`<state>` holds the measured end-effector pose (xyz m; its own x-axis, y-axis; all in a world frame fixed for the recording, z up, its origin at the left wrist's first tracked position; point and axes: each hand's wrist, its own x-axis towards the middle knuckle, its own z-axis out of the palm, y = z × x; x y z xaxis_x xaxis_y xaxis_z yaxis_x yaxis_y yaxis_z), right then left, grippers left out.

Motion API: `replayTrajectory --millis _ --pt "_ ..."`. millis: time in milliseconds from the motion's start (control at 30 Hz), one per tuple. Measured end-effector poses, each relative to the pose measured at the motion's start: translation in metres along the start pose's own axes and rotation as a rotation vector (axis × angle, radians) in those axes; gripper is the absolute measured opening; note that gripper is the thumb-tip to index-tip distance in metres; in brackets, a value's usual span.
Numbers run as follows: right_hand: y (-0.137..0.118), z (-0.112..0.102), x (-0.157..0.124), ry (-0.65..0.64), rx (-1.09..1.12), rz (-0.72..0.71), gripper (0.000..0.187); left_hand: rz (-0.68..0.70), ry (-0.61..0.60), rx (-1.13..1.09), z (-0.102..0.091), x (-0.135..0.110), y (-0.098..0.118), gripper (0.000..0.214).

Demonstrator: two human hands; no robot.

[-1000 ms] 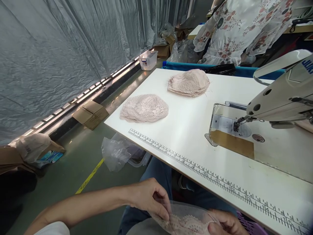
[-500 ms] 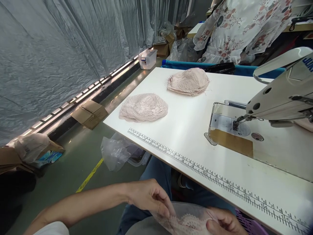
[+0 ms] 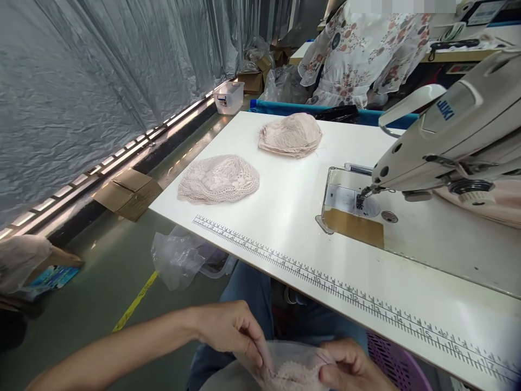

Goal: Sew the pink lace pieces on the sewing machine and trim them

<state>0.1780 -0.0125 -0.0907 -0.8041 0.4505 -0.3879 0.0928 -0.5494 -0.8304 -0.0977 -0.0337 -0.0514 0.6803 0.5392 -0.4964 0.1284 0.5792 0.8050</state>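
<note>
Over my lap, my left hand (image 3: 238, 336) pinches the left side of a pale sheer lace fabric piece (image 3: 295, 372). The thumb and fingers of my right hand (image 3: 350, 366) grip its right edge, so the cloth stretches between both hands. Its lower part runs out of the picture. Up on the white table (image 3: 280, 217) lie two beige lace stacks, apart from my hands: a neat scalloped stack (image 3: 220, 179) near the left edge and a frayed stack (image 3: 291, 134) farther back.
A sewing machine (image 3: 439, 130) stands on the right of the table, above its needle plate (image 3: 345, 201). A printed ruler (image 3: 317, 277) runs along the front edge. Below are a purple basket (image 3: 393, 361) and a plastic bag (image 3: 177, 260). A cardboard box (image 3: 128, 193) sits on the floor.
The view has swung right, so more of the sewing machine and purple basket shows. Both hands keep hold of the lace fabric, with little change in their grip.
</note>
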Motion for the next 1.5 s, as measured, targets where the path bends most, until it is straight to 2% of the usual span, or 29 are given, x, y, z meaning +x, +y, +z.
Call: replayTrajectory --millis 200,367,467,667,833,1000,1167,1333,1500 --pt "-0.003 0.009 0.006 -0.075 0.026 -0.048 0.039 -0.074 -0.117 -0.143 -0.005 0.0 -0.002 0.051" --pt "-0.01 0.015 0.01 -0.062 -0.03 -0.06 0.037 -0.037 -0.181 -0.048 -0.011 -0.005 0.006 0.051" --pt "-0.011 0.016 0.01 -0.045 -0.055 -0.052 0.039 -0.015 -0.19 -0.025 -0.013 -0.006 0.006 0.051" --pt "-0.01 0.024 0.009 0.02 -0.121 0.073 0.047 -0.019 -0.2 -0.022 -0.013 -0.005 0.009 0.05" --pt "-0.009 0.029 0.017 -0.028 -0.108 -0.005 0.044 -0.055 -0.193 -0.066 -0.013 -0.008 0.01 0.051" --pt "-0.005 0.027 0.018 -0.041 -0.067 -0.04 0.044 -0.056 -0.147 -0.036 -0.014 -0.01 0.011 0.052" --pt "-0.008 0.029 0.017 -0.038 -0.094 0.001 0.044 -0.08 -0.098 -0.033 -0.007 -0.005 0.009 0.059" --pt "-0.011 0.029 0.016 -0.042 -0.127 0.009 0.048 -0.177 0.041 -0.133 0.005 0.002 0.005 0.051" --pt "-0.011 0.035 0.018 0.015 -0.117 0.073 0.044 -0.14 0.105 0.044 0.01 -0.004 0.016 0.043"
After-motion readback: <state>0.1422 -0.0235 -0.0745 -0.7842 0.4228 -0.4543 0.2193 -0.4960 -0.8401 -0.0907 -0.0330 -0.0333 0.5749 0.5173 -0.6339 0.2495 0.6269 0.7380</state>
